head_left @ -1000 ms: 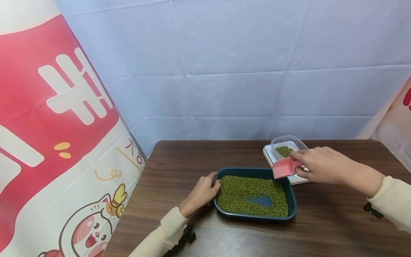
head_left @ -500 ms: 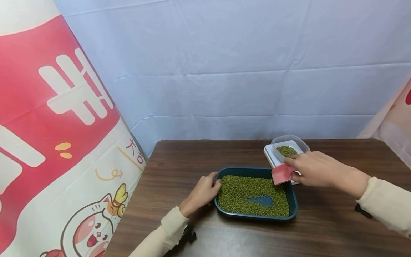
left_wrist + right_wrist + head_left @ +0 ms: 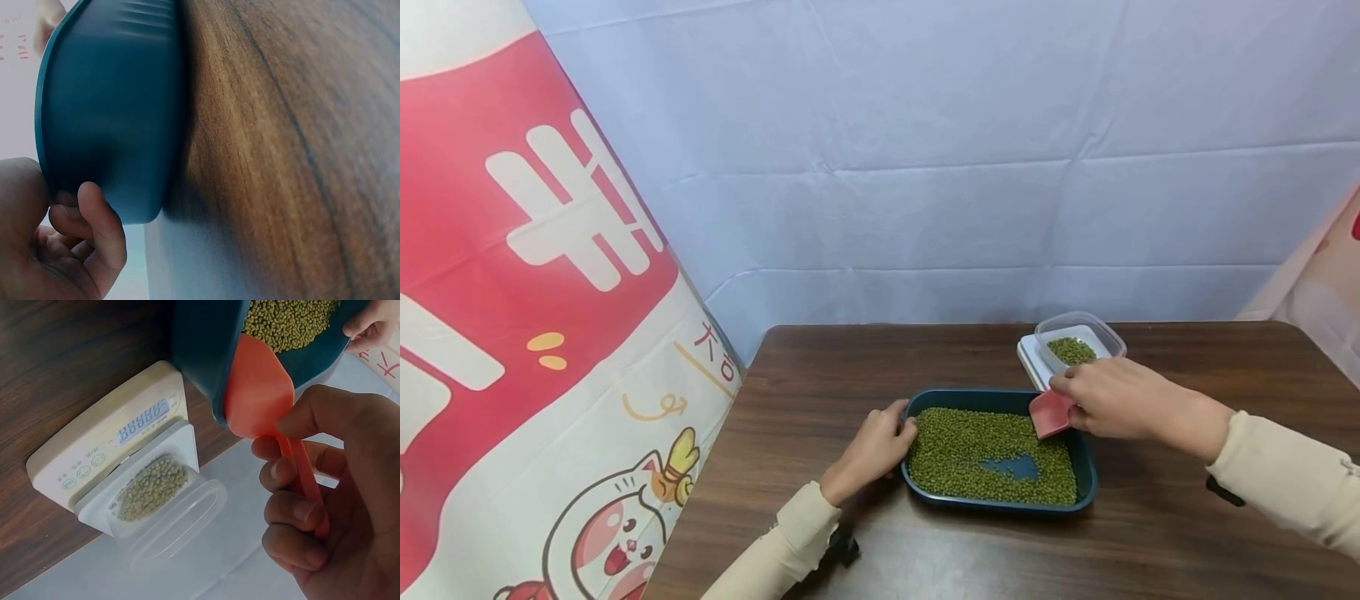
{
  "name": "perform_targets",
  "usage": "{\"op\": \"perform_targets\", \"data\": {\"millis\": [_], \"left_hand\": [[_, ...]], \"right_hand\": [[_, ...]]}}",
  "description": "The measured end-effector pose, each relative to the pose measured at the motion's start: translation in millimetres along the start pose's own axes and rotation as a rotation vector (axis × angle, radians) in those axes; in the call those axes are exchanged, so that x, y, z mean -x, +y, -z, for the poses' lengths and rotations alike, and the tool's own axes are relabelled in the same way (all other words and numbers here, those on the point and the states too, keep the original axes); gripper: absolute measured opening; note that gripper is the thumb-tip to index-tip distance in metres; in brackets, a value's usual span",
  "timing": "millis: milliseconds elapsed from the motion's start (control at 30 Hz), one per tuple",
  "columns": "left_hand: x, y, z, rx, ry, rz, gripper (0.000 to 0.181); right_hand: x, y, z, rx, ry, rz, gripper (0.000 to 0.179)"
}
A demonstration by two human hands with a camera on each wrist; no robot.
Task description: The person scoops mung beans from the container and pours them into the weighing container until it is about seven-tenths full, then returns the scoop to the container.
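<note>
My right hand (image 3: pixel 1116 400) grips the handle of a pink scoop (image 3: pixel 1051 414), fingers curled round it in the right wrist view. The scoop (image 3: pixel 257 387) is over the back right corner of a dark teal tray (image 3: pixel 970 400); I see no beans in its visible part. Small green mung beans (image 3: pixel 977 433) cover most of the tray floor, with a bare patch (image 3: pixel 1018 467) right of the middle. At the tray's left end, my left hand (image 3: pixel 872 448) holds the rim; the left wrist view shows bent fingers (image 3: pixel 100 219) against the outer wall (image 3: pixel 112 106).
Behind the tray, to the right, stands a white kitchen scale (image 3: pixel 112 434) with a lit display. On it rests a clear plastic container (image 3: pixel 1107 337) with some mung beans (image 3: pixel 1071 350). The wooden table (image 3: pixel 827 367) ends at a pale cloth backdrop (image 3: pixel 925 217).
My right hand has moved left and toward me with the scoop, from beside the scale to the tray's back right corner. My left hand stays on the tray.
</note>
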State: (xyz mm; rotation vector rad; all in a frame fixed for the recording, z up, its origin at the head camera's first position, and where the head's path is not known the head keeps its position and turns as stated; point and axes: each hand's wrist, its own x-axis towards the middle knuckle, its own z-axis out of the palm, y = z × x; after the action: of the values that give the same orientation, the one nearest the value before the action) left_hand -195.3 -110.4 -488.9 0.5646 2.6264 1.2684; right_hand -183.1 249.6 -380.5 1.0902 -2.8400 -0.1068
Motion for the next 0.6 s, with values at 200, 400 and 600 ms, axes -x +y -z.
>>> {"op": "perform_targets", "data": {"millis": [200,400,600], "left_hand": [[1.0,0.6,0.7,-0.003,-0.002,-0.004,0.05],[0.6,0.7,0.1,-0.007,-0.002,-0.003,0.05],[0.2,0.1,0.1,-0.008,0.002,0.004,0.049]], "right_hand": [[-3.2,-3,-4,-0.007,-0.009,0.013,0.019],[-5.8,-4,-7,-0.032,-0.035,-0.005,0.018],[-8.7,-2,-11,-0.061,-0.041,-0.021,0.017]]}}
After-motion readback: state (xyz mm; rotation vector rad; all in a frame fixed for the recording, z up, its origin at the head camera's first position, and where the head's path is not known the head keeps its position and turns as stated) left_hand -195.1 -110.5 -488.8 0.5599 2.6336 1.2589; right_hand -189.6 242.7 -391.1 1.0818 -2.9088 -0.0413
